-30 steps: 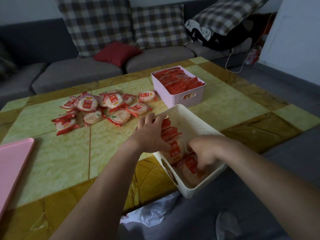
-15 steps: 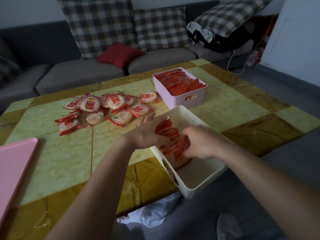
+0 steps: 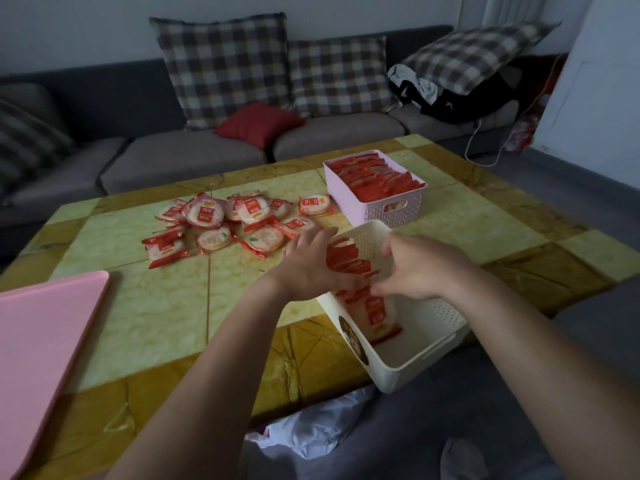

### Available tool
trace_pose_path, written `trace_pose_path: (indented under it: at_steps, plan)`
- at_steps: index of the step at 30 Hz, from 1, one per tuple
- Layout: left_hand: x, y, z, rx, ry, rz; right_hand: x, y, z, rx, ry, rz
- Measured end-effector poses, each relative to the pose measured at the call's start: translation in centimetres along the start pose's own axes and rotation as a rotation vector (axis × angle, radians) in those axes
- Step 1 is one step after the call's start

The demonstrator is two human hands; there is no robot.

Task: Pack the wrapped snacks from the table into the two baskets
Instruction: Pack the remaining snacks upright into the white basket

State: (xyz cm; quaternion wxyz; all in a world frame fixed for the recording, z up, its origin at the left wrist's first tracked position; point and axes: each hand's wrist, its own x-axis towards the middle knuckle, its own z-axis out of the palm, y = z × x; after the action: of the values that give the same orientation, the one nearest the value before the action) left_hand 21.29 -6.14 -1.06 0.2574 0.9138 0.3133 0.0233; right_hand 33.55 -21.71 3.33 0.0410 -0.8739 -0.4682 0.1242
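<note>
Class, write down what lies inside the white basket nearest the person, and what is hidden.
A row of red wrapped snacks stands on edge in the white basket; its near end is bare. The left hand and right hand cover the row's middle.

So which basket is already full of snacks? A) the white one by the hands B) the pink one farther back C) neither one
B: the pink basket is packed to its rim with wrapped snacks, while the white basket shows bare floor at its near end.
</note>
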Motion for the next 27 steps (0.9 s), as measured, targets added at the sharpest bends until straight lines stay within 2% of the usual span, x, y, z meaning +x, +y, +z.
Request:
trace_pose_path:
  at_steps: [3, 7, 10, 13, 17, 22, 27]
  plan:
    - [-1.1, -1.3, -1.5, -0.217, 0.151, -0.045, 0.1, -1.7, -1.5, 0.059, 0.137, -0.014]
    - [-2.1, -5.1, -3.3, -0.272, 0.297, -0.156, 2.6, -6.3, -2.7, 0.128, 0.125, -0.124]
    - [-1.3, -8.2, -4.0, -0.217, 0.255, -0.250, 6.9, -10.0, -2.5, 0.198, 0.046, -0.199]
    - [0.5, -10.4, -4.5, -0.099, 0.186, -0.288, 12.0, -12.7, -1.7, 0.160, -0.074, -0.231]
    - [4.6, -12.0, -4.5, 0.055, 0.187, -0.272, 17.8, -13.7, -0.3, -0.017, -0.147, -0.263]
    - [9.8, -12.9, -4.4, 0.127, 0.170, -0.355, 25.6, -13.7, 2.5, -0.274, -0.259, -0.318]
    - [12.5, -14.3, -4.7, 0.185, 0.051, -0.426, 28.4, -14.1, 2.9, -0.422, -0.314, -0.300]
